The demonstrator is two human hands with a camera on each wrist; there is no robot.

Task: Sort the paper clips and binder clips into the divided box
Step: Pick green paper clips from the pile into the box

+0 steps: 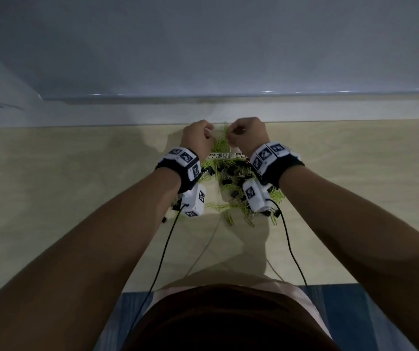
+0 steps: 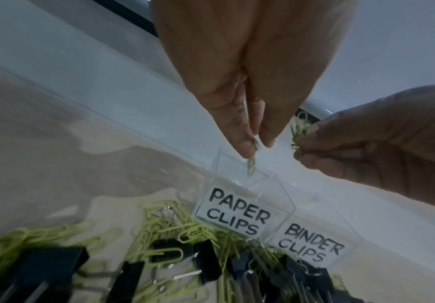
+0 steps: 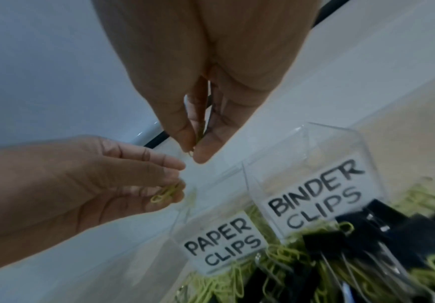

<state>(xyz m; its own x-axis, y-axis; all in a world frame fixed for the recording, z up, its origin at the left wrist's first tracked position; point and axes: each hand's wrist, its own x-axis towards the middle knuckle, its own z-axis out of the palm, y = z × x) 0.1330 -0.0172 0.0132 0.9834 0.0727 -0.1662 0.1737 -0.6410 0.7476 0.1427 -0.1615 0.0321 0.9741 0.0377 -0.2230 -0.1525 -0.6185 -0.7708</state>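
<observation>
A clear divided box [image 1: 218, 156] stands at the table's far edge, its front labelled PAPER CLIPS [image 2: 237, 213] and BINDER CLIPS [image 3: 315, 192]. Both hands hover just above it. My left hand [image 2: 256, 147] pinches one yellow-green paper clip [image 2: 251, 164] that hangs over the paper-clip compartment. Beside it my right hand [image 3: 195, 151] pinches a small tangled bunch of yellow-green paper clips [image 2: 299, 133]. A mixed pile of paper clips [image 2: 169, 223] and black binder clips [image 3: 382, 231] lies on the table in front of the box.
The pale wooden table [image 1: 76, 198] ends at a white ledge and wall [image 1: 203, 72] right behind the box. Black cables [image 1: 162, 249] run from the wrist cameras toward my body. Loose clips [image 1: 228, 219] spread nearer to me.
</observation>
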